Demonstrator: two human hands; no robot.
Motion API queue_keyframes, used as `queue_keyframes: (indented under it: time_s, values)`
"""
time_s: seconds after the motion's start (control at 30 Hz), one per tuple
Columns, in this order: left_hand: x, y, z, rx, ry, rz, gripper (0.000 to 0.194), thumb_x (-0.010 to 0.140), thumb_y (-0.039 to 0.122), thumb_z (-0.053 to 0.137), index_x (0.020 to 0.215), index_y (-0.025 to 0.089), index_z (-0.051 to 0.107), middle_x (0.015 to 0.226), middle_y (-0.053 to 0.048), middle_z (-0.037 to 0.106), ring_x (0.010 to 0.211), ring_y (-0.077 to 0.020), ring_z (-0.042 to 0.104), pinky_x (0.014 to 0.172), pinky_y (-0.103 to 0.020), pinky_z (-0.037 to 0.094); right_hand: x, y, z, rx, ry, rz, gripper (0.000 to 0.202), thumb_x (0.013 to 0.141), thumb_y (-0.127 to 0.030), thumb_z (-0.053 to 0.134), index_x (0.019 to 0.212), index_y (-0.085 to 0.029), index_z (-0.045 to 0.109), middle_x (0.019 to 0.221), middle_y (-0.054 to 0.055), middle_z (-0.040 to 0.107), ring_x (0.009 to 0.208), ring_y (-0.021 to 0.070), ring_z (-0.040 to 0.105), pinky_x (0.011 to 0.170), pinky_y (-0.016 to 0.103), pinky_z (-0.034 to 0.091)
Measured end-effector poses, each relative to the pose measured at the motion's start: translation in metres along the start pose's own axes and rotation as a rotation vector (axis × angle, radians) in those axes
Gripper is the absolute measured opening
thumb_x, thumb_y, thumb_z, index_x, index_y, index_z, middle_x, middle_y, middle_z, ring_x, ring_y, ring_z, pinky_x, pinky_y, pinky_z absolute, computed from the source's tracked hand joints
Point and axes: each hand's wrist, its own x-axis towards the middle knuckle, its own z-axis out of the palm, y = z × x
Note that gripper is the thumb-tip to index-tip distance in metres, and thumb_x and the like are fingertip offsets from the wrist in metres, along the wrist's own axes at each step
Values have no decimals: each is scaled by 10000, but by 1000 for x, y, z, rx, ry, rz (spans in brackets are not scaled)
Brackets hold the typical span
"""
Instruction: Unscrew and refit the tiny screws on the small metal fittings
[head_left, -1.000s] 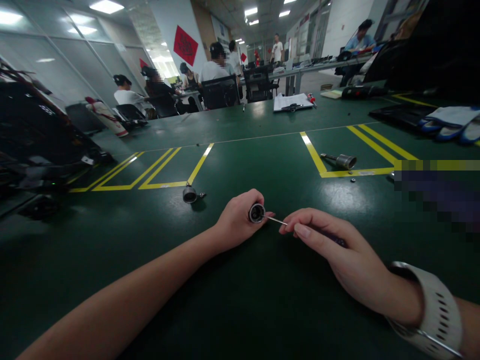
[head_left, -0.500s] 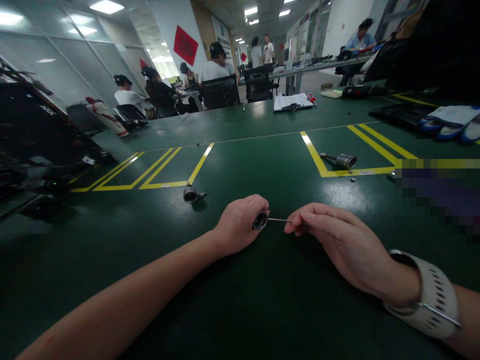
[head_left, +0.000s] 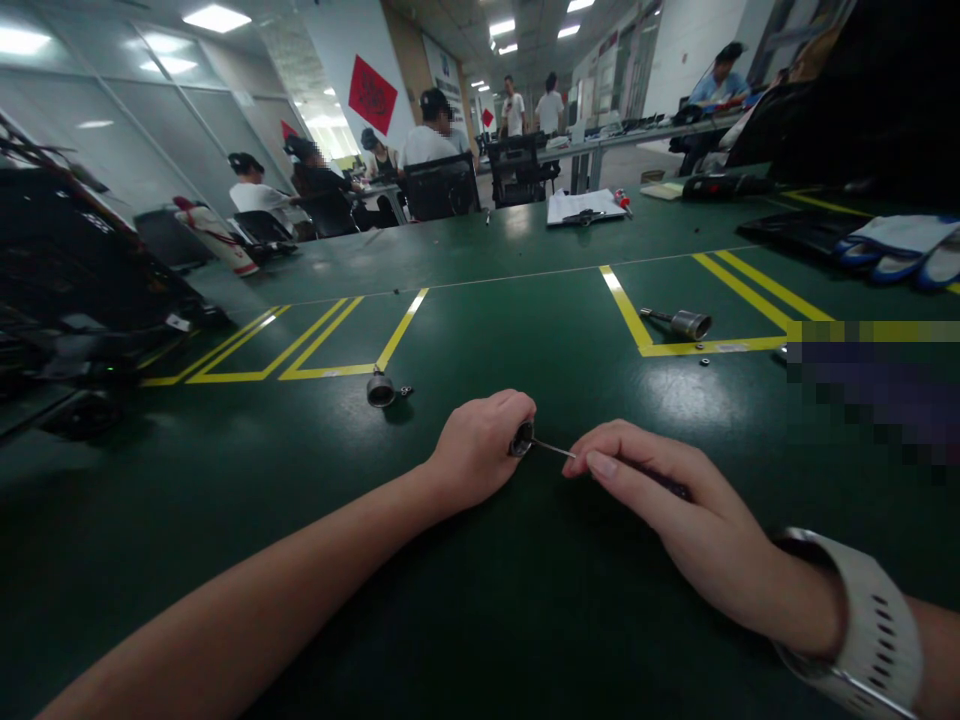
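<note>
The metal cup is in your left hand, over the near middle of the green table, its open mouth turned toward your right hand and partly toward you. Your left fingers are curled around its body, hiding most of it, so only the rim and the dark inside show. Your right hand has its thumb and fingers pinching a thin tool; its bright shaft points left and reaches the cup's mouth, though you cannot tell whether the tip touches anything inside. A dark handle end shows beneath your right palm. You wear a pale wristband on your right wrist.

Beyond your left hand, a 2nd metal cup stands at the corner of the yellow tape, with small metal pieces just beside it. Farther right, a 3rd metal cup lies on its side, its stem pointing left, inside another taped outline. A small nut lies near it, on your side of the tape. Toward the far edge is a clipboard with paper; white-and-blue gloves lie at the right.
</note>
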Motion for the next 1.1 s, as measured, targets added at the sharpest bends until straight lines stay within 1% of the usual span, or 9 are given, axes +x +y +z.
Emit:
queue_keyframes:
  time_s: [0.1, 0.2, 0.37, 0.5, 0.67, 0.8, 0.9, 1.0, 1.1]
  values:
    - [0, -1, 0, -19, 12, 17, 79, 775, 119, 495, 809, 190, 484, 717, 12, 518, 605, -125, 472, 538, -244, 328, 2, 5, -1, 122, 6, 45, 219, 893, -335, 482, 848, -217, 660, 887, 36, 641, 880, 207, 561, 775, 353, 409]
    - [-1, -3, 0, -84, 57, 34, 74, 778, 121, 502, 790, 186, 469, 713, 19, 516, 601, -112, 466, 537, -230, 330, 7, 9, -1, 291, 25, 89, 209, 879, -331, 504, 840, -215, 673, 879, 35, 654, 870, 204, 559, 779, 355, 409]
    - [-1, -5, 1, -186, 88, 16, 66, 804, 172, 516, 760, 180, 466, 703, 26, 519, 602, -99, 471, 547, -217, 345, 11, 6, 0, 471, 48, 145, 192, 852, -295, 526, 803, -185, 676, 853, 51, 656, 835, 199, 573, 749, 339, 424]
    - [0, -4, 1, -194, 67, -7, 51, 802, 183, 517, 771, 180, 477, 699, 27, 519, 603, -101, 475, 547, -219, 349, 10, 6, 0, 443, 40, 138, 197, 861, -317, 523, 834, -190, 672, 876, 50, 655, 848, 195, 569, 758, 338, 424]
    - [2, 0, -1, -83, -15, -31, 45, 788, 143, 498, 799, 185, 486, 712, 15, 523, 617, -123, 486, 548, -240, 347, 6, 8, 0, 263, 45, 80, 204, 875, -364, 516, 910, -226, 663, 909, 37, 650, 870, 200, 559, 763, 353, 418]
    - [2, 1, -1, -10, -52, -16, 72, 790, 127, 483, 828, 188, 491, 730, 4, 528, 633, -137, 496, 557, -254, 352, 4, 7, 0, 145, 5, 66, 215, 881, -368, 508, 858, -222, 664, 878, 34, 649, 883, 209, 566, 775, 359, 413]
    - [1, 0, -1, -13, -44, 3, 78, 786, 119, 483, 825, 187, 485, 731, 5, 526, 640, -136, 497, 563, -253, 352, 6, 7, -1, 205, 4, 76, 217, 877, -354, 513, 836, -211, 670, 874, 37, 654, 888, 211, 570, 793, 362, 413]
    - [0, 0, -1, -56, -26, 3, 62, 788, 124, 489, 802, 183, 478, 719, 12, 518, 628, -126, 488, 554, -243, 347, 9, 7, -1, 353, 30, 132, 202, 859, -322, 530, 804, -194, 677, 851, 43, 659, 869, 206, 577, 802, 358, 418]
    - [0, -1, -1, -110, 20, -7, 44, 800, 145, 490, 779, 182, 478, 701, 19, 510, 614, -116, 477, 548, -234, 345, 12, 6, -1, 461, 57, 167, 192, 841, -297, 542, 776, -183, 683, 822, 48, 660, 841, 201, 581, 803, 354, 421]
